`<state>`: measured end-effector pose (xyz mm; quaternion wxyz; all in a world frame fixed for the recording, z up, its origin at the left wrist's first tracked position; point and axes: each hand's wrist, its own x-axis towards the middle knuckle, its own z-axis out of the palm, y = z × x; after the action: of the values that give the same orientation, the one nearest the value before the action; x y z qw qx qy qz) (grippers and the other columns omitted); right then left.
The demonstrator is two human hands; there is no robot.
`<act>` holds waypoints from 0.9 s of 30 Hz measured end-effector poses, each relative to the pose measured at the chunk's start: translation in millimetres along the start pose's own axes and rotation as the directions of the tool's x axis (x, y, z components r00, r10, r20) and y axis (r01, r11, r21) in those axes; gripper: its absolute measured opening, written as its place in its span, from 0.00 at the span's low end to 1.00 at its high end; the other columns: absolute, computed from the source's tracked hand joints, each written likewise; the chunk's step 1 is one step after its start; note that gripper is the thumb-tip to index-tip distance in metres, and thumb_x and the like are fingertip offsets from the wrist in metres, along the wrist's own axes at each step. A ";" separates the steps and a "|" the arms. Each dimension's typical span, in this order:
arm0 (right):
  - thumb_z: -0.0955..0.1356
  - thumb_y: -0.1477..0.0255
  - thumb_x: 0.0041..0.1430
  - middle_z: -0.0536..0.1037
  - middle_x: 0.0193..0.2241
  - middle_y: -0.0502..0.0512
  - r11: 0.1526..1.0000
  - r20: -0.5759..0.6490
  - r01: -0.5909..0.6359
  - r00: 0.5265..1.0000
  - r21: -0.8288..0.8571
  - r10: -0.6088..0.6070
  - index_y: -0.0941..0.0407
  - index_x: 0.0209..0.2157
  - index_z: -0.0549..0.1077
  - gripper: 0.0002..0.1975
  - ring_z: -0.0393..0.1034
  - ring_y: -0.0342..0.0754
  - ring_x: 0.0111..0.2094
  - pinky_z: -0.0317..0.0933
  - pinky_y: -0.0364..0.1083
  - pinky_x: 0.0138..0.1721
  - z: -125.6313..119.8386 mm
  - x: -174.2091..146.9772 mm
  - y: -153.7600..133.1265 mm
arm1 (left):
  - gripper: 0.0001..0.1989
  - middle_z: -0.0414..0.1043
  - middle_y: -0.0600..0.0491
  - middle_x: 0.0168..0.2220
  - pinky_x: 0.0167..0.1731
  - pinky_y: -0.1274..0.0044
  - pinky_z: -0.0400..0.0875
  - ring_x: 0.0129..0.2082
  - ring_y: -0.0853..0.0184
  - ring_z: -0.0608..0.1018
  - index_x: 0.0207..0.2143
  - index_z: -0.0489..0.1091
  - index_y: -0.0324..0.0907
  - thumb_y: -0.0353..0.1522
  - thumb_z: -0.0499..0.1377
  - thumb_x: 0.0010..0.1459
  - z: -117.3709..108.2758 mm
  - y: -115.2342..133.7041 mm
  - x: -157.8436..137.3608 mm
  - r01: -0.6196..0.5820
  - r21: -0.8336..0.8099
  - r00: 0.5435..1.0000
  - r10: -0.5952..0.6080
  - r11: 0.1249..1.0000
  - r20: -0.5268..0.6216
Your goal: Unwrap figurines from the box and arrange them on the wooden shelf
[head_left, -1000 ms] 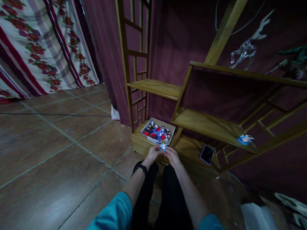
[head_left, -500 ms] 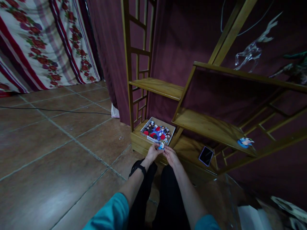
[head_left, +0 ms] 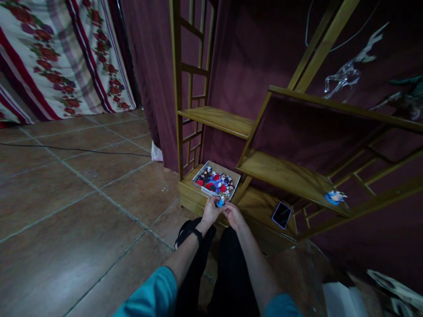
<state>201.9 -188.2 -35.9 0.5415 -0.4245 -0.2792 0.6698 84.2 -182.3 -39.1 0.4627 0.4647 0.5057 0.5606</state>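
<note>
And here's the little blue figurine (head_left: 221, 201), right between the two hands, just on the near side of the toy-filled box (head_left: 235, 186); its long axis is too small to call. The left hand (head_left: 210, 213) pinches it, fingers closed in. The right hand (head_left: 234, 216) curls close alongside, its grip impossible to tell.

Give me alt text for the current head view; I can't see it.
A person's left hand and right hand hold a small blue figurine just in front of a shallow box of mixed figurines on a wooden display rack. To the right, a phone lies low on the rack, and another blue figurine sits on a higher shelf.
</note>
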 end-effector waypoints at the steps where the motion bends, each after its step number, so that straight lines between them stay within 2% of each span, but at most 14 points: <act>1: 0.67 0.79 0.39 0.78 0.28 0.51 1.000 0.008 -0.002 1.000 -0.003 0.003 0.56 0.27 0.74 0.09 0.71 0.45 0.32 0.64 0.43 0.37 0.2 -0.5 -0.4 | 0.21 0.65 0.54 0.32 0.39 0.75 0.63 0.33 0.68 0.69 0.31 0.70 0.40 0.30 0.69 0.29 -0.3 -0.8 -0.1 -0.038 0.032 0.999 0.039 0.999 -0.003; 3: 0.66 0.80 0.38 0.78 0.28 0.51 1.000 0.026 -0.006 1.000 -0.006 0.006 0.57 0.27 0.74 0.10 0.71 0.45 0.33 0.64 0.43 0.38 -0.1 -1.2 -1.0 | 0.20 0.64 0.54 0.32 0.39 0.76 0.63 0.32 0.69 0.69 0.31 0.70 0.40 0.31 0.69 0.30 -0.4 -3.1 0.1 -0.101 0.083 0.995 0.101 0.991 0.014; 5: 0.66 0.80 0.38 0.78 0.30 0.51 1.000 0.036 -0.005 0.999 -0.005 0.005 0.57 0.28 0.74 0.11 0.71 0.45 0.34 0.64 0.43 0.39 -1.2 -1.2 -1.2 | 0.20 0.65 0.53 0.32 0.38 0.76 0.63 0.31 0.69 0.69 0.32 0.70 0.40 0.31 0.68 0.32 -0.2 -5.9 0.6 -0.113 0.098 0.993 0.109 0.989 0.047; 13: 0.65 0.80 0.38 0.78 0.30 0.50 1.000 0.019 -0.003 1.000 0.003 0.003 0.57 0.28 0.73 0.11 0.71 0.43 0.34 0.63 0.42 0.39 -9.8 6.3 2.6 | 0.19 0.69 0.53 0.33 0.36 0.77 0.64 0.31 0.69 0.70 0.36 0.69 0.41 0.28 0.65 0.37 0.7 -10.8 1.3 -0.039 0.021 0.983 0.034 0.999 0.182; 15: 0.65 0.80 0.38 0.78 0.30 0.49 1.000 0.023 -0.005 1.000 0.007 0.005 0.57 0.28 0.73 0.11 0.71 0.43 0.34 0.63 0.41 0.38 -10.6 7.3 3.2 | 0.19 0.69 0.53 0.33 0.36 0.77 0.64 0.31 0.69 0.70 0.36 0.69 0.42 0.27 0.64 0.37 0.8 -9.9 0.4 -0.044 0.042 0.982 0.036 0.998 0.183; 22: 0.65 0.82 0.38 0.77 0.28 0.48 1.000 0.065 -0.004 0.998 0.029 0.002 0.57 0.27 0.73 0.11 0.70 0.41 0.29 0.62 0.39 0.33 -7.7 5.6 3.3 | 0.17 0.65 0.53 0.36 0.39 0.76 0.63 0.36 0.67 0.69 0.36 0.68 0.43 0.25 0.63 0.39 2.0 0.3 -8.3 -0.242 0.256 0.968 0.213 0.936 0.135; 27: 0.64 0.83 0.37 0.78 0.29 0.48 0.999 0.087 -0.009 0.996 0.041 0.005 0.57 0.26 0.73 0.12 0.70 0.41 0.30 0.63 0.38 0.34 -7.7 7.9 5.0 | 0.18 0.61 0.53 0.39 0.39 0.75 0.65 0.37 0.67 0.69 0.39 0.64 0.42 0.25 0.61 0.43 2.6 4.0 -12.4 -0.279 0.400 0.960 0.240 0.873 0.146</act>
<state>205.8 -182.6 -45.9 0.5351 -0.3847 -0.2870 0.6952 88.4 -194.4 -35.6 0.2960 0.6414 0.5249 0.4748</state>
